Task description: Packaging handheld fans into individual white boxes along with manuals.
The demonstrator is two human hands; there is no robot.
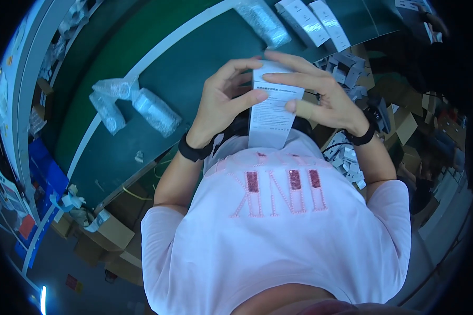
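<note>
A tall white carton (273, 118) with printed text stands upright against my shirt front, held between both hands. My left hand (227, 98) grips its left side, thumb on the printed face and the other fingers partly hidden behind. My right hand (320, 93) wraps the upper right, its fingers across the top and its thumb at the right edge. The carton's top end lies under my right fingers, so I cannot tell if its flap is closed. Each wrist has a black band.
Bubble-wrapped items (156, 111) lie on the green table (194, 68) to the left, and another bubble-wrapped pack (264, 23) lies at the far side. Two white cartons (304, 22) rest beside it. Folded white card inserts (347, 68) pile up on the right. Brown cardboard boxes (110, 231) stand below left.
</note>
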